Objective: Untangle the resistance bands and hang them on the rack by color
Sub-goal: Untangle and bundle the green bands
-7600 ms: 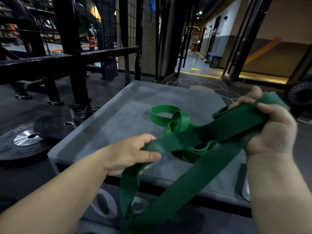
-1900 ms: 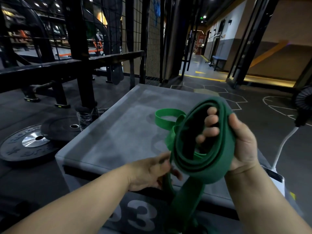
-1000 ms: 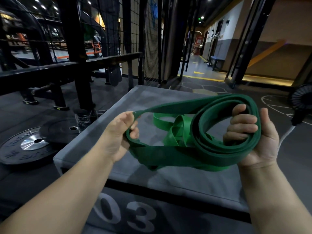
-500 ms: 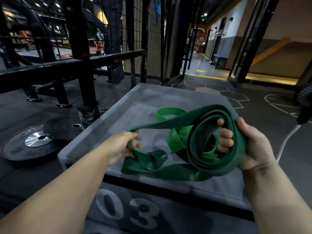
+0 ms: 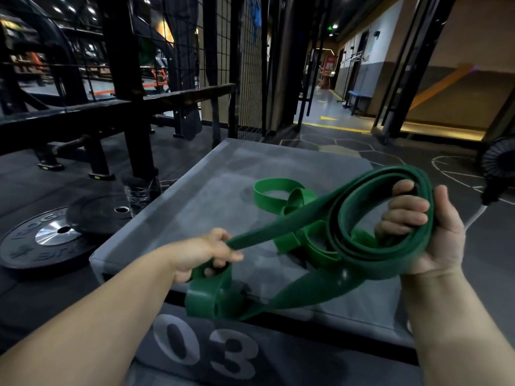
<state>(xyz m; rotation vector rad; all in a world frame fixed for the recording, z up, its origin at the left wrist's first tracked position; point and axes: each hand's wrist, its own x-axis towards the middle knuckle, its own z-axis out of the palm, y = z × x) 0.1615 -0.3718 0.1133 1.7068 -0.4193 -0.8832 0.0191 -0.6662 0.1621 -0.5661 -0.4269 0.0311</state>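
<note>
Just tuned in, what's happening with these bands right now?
A person is working on the dark green band over the grey box marked 03. The right hand holds several coiled loops of it, fingers curled through the coil, while the left hand grips a strand stretched out from that coil. A lighter green band lies looped on the box top. Neither band is on a rack yet.

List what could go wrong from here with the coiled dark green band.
1. The wide dark green rubber resistance band is coiled round the right hand's curled fingers while the left hand grips a taut strand; a hard pull could cinch the coils or slip them off.
2. Its loops hang over the narrower light green rubber band on the grey padded box; they might snag it and re-tangle both.
</note>
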